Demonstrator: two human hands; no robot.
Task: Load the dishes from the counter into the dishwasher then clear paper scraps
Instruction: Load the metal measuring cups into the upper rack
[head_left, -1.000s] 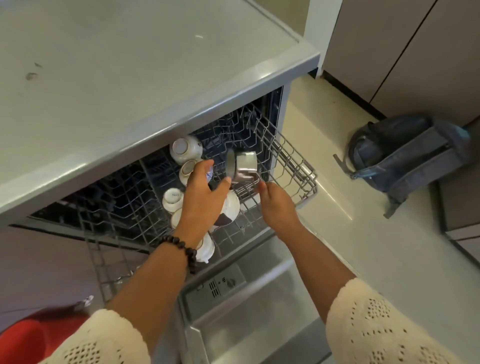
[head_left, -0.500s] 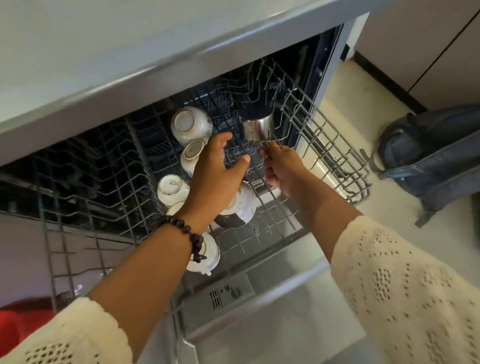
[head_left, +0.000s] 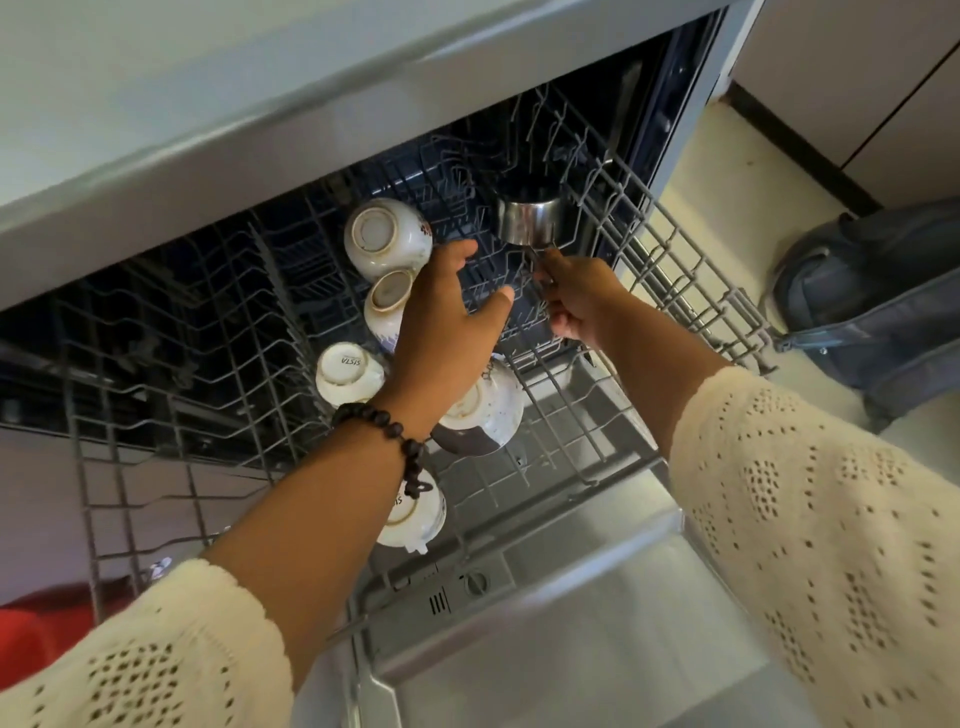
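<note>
Shiny metal cup (head_left: 530, 222) sits among the wires at the back of the rack (head_left: 675, 270). Right hand (head_left: 579, 301) pinches its handle. Left hand (head_left: 447, 332) hovers beside it, fingers spread, above white cups (head_left: 387, 236).

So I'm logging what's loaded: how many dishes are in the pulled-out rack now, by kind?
White ceramic cups and bowls: 5
Steel cup, right hand holding its handle: 1
Total: 6
</note>
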